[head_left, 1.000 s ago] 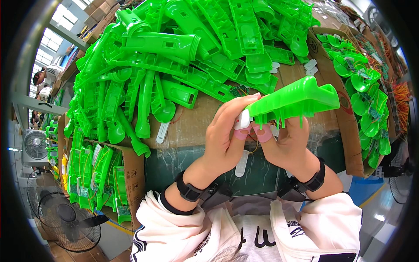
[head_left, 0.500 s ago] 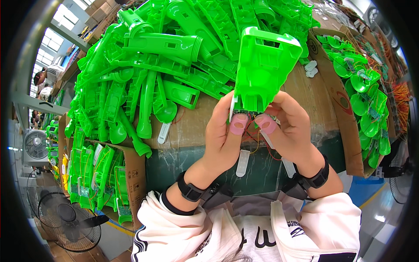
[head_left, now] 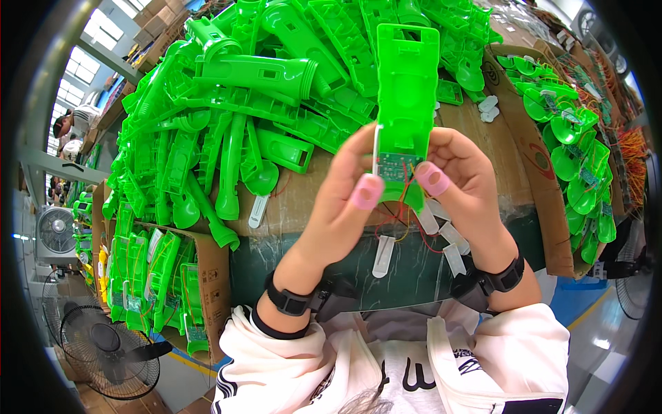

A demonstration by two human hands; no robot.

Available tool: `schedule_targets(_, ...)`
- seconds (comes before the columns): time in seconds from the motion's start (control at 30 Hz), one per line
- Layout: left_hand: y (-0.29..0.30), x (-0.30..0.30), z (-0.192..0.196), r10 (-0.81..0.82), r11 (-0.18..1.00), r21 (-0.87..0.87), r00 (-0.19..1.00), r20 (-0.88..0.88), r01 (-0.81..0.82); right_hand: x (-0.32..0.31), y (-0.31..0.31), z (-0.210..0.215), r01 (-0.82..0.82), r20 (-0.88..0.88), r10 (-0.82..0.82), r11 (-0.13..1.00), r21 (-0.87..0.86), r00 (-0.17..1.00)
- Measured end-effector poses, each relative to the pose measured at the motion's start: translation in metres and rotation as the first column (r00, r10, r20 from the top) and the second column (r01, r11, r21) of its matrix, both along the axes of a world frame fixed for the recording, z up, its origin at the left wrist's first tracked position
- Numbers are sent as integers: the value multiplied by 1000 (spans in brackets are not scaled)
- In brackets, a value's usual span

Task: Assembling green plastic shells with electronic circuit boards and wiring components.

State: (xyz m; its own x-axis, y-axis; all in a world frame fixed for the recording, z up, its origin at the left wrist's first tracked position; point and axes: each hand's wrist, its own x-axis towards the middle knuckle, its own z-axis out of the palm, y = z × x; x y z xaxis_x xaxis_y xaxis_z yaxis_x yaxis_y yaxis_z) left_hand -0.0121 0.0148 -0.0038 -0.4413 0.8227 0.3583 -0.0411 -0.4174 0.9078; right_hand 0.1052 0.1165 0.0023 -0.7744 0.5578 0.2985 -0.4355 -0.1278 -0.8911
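Note:
Between both hands is a green plastic flashlight-shaped half shell (head_left: 407, 93), its hollow inner side facing me. A small green circuit board (head_left: 393, 168) with red and yellow wires sits in its lower part. My left hand (head_left: 341, 207) grips the shell's left edge, thumb in front, beside a thin white strip along that edge. My right hand (head_left: 469, 186) closes on the right edge, its thumb next to the board. Each thumb wears a pink finger cot with a hole. White plastic strips (head_left: 383, 257) lie below the hands, with wires hanging near them. The fingers behind the shell are partly hidden.
A big heap of green shells (head_left: 255, 76) covers the far and left table. Cardboard boxes of wired green shells stand at left (head_left: 212, 276) and right (head_left: 527, 145). White pieces (head_left: 488, 108) lie near the right box. A black fan (head_left: 107, 338) stands lower left.
The shell has tilted from foreshortened to nearly lengthwise toward me, showing its hollow and the circuit board plainly. Both thumbs have moved apart to its edges. More white strips show beneath.

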Motion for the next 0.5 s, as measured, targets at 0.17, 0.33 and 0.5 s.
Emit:
schedule_targets(0.17, -4, -34, -22, 141, 990, 9, 989, -43, -141, 2, 4, -3, -30, 7, 30, 997, -68, 1000)
schedule_targets(0.33, -2, -24, -10, -84, 995, 83, 953, 290, 63, 0, 0, 3, -162, 10, 168, 964, -212, 986)
schedule_targets(0.5, 0, -6, 4, -221, 966, 0, 826, 519, 258, -4, -10, 0, -279, 85, 296, 945, -169, 951)
